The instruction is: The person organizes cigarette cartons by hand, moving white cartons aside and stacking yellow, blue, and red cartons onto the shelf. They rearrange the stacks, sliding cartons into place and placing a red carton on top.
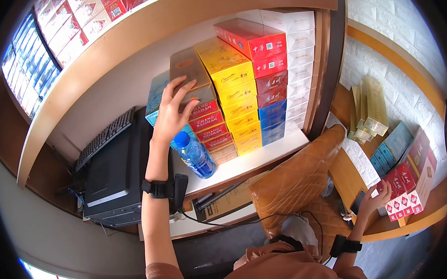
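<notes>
My left hand (pixel 172 111) lies on the front end of a grey-brown carton (pixel 188 66), with its fingers spread over the top and side. This carton tops a stack of red cartons (pixel 206 121) marked CHANG BAISHAN. A blue-capped plastic bottle (pixel 196 155) stands just below the hand, in front of the stack. Off to the right, my right hand (pixel 376 200) is at the edge of some red cartons (pixel 401 179), its fingers apart and slightly bent. A dark phone-like object (pixel 357 202) lies beside that hand.
Yellow cartons (pixel 239 96), red cartons (pixel 268 45) and white cartons (pixel 300 41) are stacked on the white shelf (pixel 284 149). A black computer case (pixel 117 169) with a keyboard (pixel 106 137) stands at left. A brown padded chair (pixel 295 179) is below the shelf. Gold cartons (pixel 374 108) stand at right.
</notes>
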`<state>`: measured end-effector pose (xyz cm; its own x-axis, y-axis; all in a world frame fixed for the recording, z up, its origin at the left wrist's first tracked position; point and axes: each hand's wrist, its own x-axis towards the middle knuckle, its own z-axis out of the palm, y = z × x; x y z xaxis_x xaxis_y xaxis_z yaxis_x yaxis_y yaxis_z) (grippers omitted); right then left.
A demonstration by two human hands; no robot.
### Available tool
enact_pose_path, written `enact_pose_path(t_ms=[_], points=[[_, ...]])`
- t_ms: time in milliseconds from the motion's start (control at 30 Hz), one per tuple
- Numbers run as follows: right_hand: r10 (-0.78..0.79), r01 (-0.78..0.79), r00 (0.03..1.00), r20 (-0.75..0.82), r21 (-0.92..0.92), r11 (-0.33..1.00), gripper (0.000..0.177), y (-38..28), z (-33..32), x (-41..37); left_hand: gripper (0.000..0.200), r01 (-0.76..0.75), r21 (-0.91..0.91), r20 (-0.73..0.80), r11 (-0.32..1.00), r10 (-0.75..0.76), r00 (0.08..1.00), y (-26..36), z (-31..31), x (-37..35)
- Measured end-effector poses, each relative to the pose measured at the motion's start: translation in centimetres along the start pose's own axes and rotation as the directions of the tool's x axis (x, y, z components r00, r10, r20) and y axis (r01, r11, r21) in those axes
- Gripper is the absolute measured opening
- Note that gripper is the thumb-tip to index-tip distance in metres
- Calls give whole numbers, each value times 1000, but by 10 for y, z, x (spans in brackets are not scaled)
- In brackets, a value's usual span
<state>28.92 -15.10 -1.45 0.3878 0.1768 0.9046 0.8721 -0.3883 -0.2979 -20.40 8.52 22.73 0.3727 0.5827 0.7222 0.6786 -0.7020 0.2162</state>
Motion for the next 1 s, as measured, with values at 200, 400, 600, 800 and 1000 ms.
enact_pose_path(t_ms=[200,400,600,800,1000], points=[[-17,17,1000,-4,30,999,31,-6,1,2,45,-44,111,-18,993,47,999,-10,8,3],[-15,7,998,54,150,989,27,-15,-2,-5,45,51,285,-422,957,78,903,42,20,-31],[-182,-50,884,430,474,879,29,-79,19,-30,23,364,-322,-136,874,-423,896,96,110,-122],[-539,78,723,431,725,685,30,-180,51,-20,32,457,-169,193,873,-426,884,140,182,-166],[-519,102,751,408,705,702,28,-193,81,-53,49,164,363,24,917,-185,982,154,210,-189]])
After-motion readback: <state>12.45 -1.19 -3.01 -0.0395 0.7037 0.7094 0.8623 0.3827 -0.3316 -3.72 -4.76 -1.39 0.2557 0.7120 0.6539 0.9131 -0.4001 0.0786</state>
